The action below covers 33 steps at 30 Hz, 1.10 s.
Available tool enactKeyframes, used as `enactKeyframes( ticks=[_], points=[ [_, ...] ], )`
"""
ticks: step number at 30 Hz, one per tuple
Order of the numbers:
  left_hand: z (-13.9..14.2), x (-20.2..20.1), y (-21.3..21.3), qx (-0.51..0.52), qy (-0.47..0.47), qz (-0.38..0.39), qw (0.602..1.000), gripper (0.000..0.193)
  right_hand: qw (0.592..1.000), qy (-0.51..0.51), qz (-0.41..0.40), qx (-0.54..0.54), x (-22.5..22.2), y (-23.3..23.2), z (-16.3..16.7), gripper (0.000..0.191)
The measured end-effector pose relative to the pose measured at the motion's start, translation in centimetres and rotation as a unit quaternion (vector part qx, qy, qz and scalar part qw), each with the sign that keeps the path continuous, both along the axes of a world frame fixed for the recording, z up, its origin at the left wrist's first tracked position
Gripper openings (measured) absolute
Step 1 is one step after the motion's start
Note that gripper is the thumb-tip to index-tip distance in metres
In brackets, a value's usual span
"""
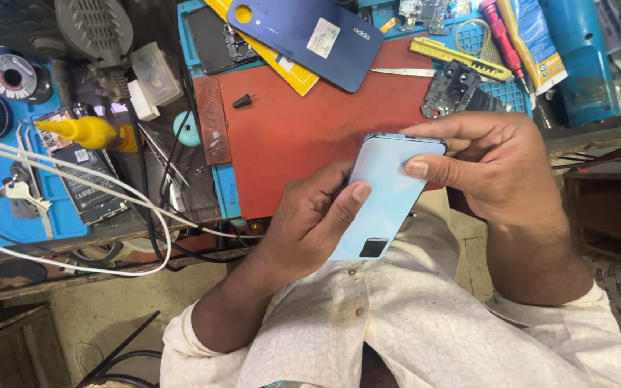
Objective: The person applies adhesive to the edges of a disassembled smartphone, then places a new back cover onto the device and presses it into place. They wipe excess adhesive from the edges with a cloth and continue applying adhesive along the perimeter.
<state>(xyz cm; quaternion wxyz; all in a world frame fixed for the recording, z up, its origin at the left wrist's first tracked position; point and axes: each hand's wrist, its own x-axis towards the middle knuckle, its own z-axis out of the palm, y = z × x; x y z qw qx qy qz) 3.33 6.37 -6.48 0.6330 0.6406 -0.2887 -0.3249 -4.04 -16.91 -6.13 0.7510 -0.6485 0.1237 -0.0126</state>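
We hold a pale blue phone (386,194) back-side up in both hands, just above the near edge of the counter (138,230) and over our lap. Our left hand (310,223) cups it from below, the fingers wrapped under its long edge and the thumb laid flat on the back cover near the middle. Our right hand (497,169) grips the far end, the thumb pressing on the back close to the top corner and the other fingers closed around the upper edge. So both hands are shut tight on the phone, none spread wide.

Judging by the grip, we are at the step of pressing the back cover against the body along its edges. The next move calls for even thumb pressure round the rim, without bending the cover.

On the red mat (310,122) beyond lie a dark blue back cover (303,36), a yellow tool (461,59) and tweezers (400,72). A yellow bottle (84,131) stands to the left.
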Motion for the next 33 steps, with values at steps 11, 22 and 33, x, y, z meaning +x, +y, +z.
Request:
enactKeyframes(
  ticks=[11, 22, 33],
  points=[
    [-1.8, -1.0, -0.1, -0.032, 0.032, 0.058, 0.997, 0.037, 0.999, -0.013, -0.005, 0.040, 0.5, 0.2, -0.3, 0.030],
    [-0.5, -0.6, 0.2, -0.068, 0.051, 0.034, 0.996, 0.028, 0.998, -0.041, 0.004, 0.039, -0.1, 0.0, -0.7, 0.022],
    [-0.9, 0.8, -0.2, -0.202, 0.037, 0.181, 0.962, 0.023, 0.998, 0.008, 0.064, -0.003, 0.0, 2.2, 0.6, 0.023]
  ],
)
